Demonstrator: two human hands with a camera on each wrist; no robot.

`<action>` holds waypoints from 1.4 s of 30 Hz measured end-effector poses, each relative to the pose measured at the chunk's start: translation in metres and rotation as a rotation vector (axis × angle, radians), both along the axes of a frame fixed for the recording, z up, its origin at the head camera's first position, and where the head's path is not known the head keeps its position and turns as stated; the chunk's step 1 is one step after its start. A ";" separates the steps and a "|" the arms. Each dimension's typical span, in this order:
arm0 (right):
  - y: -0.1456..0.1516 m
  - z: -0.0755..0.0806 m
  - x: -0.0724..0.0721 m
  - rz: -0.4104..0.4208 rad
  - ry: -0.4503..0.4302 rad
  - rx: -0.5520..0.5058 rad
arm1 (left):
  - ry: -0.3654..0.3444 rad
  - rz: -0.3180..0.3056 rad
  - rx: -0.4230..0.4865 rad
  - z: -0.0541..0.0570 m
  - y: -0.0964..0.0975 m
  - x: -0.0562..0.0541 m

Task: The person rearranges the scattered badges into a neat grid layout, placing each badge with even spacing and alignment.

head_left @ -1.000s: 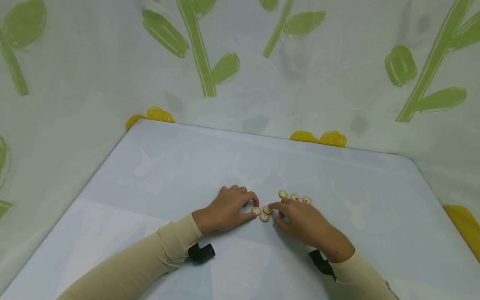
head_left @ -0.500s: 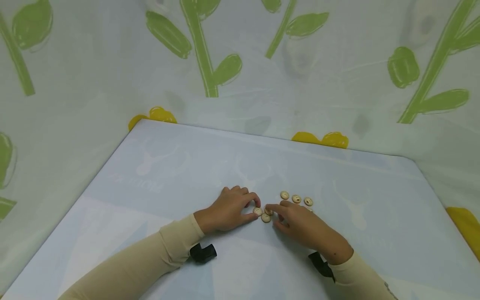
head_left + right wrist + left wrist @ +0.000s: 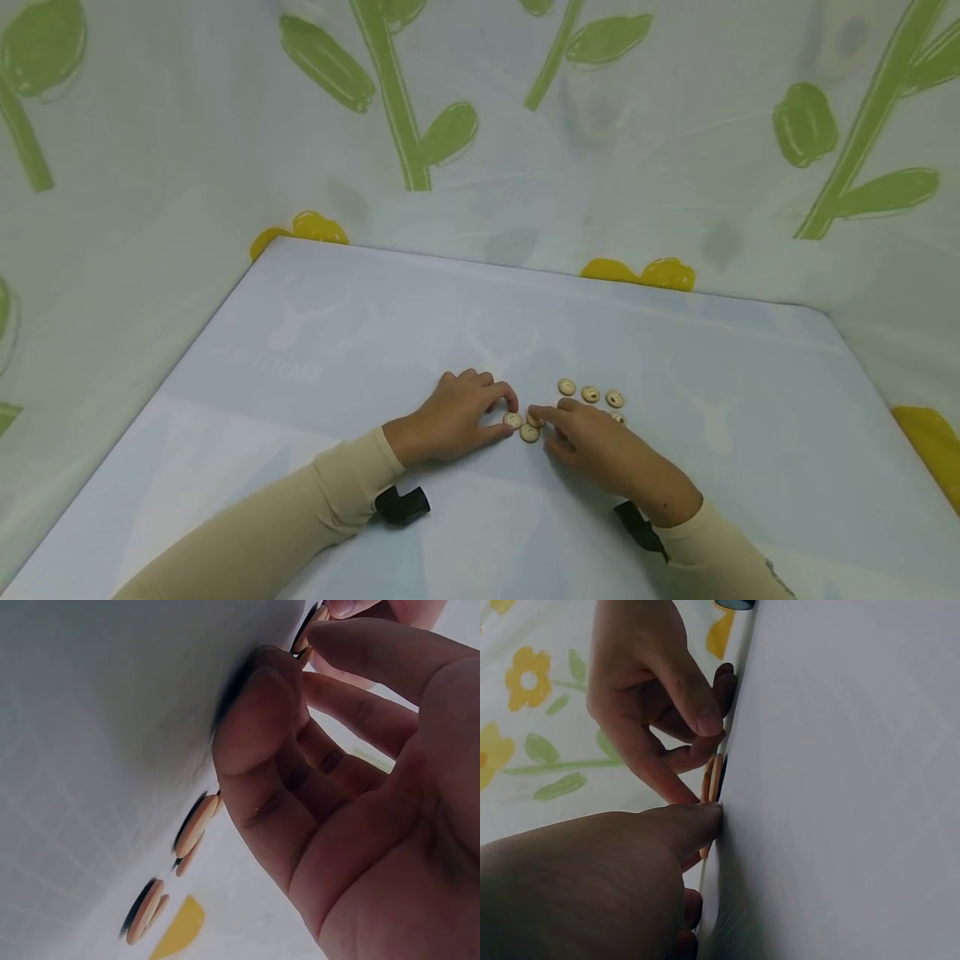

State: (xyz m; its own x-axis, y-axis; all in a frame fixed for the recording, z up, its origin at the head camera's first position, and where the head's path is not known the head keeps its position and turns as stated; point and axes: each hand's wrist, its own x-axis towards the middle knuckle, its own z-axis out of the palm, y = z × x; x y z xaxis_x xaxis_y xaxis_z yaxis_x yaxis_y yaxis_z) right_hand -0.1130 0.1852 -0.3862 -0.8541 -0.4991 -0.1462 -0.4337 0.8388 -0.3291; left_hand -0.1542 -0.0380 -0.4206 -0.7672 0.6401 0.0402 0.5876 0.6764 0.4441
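In the head view my left hand (image 3: pixel 453 421) pinches a round wooden button (image 3: pixel 512 420) between thumb and index finger, flat on the table. Just right of it lie two more wooden buttons, the lower button (image 3: pixel 529 433) bare and the upper button (image 3: pixel 535 420) partly covered by a fingertip. My right hand (image 3: pixel 600 442) touches that upper button with its extended index finger; its thumb stays apart from it. In the left wrist view the right hand (image 3: pixel 656 697) points down at the buttons' edges (image 3: pixel 715 778), close to my left thumb.
Several more wooden buttons lie beyond my right hand, including a left one (image 3: pixel 566 387) and one partly hidden by the knuckles (image 3: pixel 617 417). A pale patterned cloth covers the table (image 3: pixel 360 317). Behind its far edge hangs a leaf-printed curtain (image 3: pixel 495 192).
My right index finger has shifted slightly left over the upper button. A button behind the right knuckles shows more now. The left hand keeps its pinch in place.
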 end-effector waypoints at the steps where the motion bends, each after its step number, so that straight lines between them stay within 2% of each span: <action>1: -0.001 0.000 0.000 -0.001 0.007 0.004 | 0.003 0.000 0.001 0.000 0.000 0.000; 6: -0.005 0.000 0.000 -0.027 0.052 0.040 | 0.018 0.001 0.019 0.001 -0.001 -0.001; 13: -0.010 -0.001 -0.001 -0.077 0.027 0.049 | 0.010 -0.008 0.010 0.001 -0.002 0.000; 24: -0.008 -0.004 -0.003 -0.059 0.018 0.005 | 0.001 -0.006 0.020 0.000 -0.002 0.002; 34: -0.003 -0.006 -0.001 -0.015 0.075 -0.009 | -0.006 0.000 0.017 0.000 0.000 0.001; 42: -0.006 -0.006 -0.001 -0.088 0.053 0.048 | 0.015 -0.006 0.029 0.000 0.000 0.001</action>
State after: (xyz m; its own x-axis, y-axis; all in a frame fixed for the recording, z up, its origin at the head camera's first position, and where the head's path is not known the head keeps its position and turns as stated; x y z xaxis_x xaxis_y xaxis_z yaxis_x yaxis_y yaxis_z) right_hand -0.1139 0.1794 -0.3921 -0.9013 -0.4157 -0.1215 -0.3738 0.8884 -0.2665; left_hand -0.1529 -0.0384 -0.4206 -0.7626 0.6430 0.0699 0.5981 0.6599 0.4547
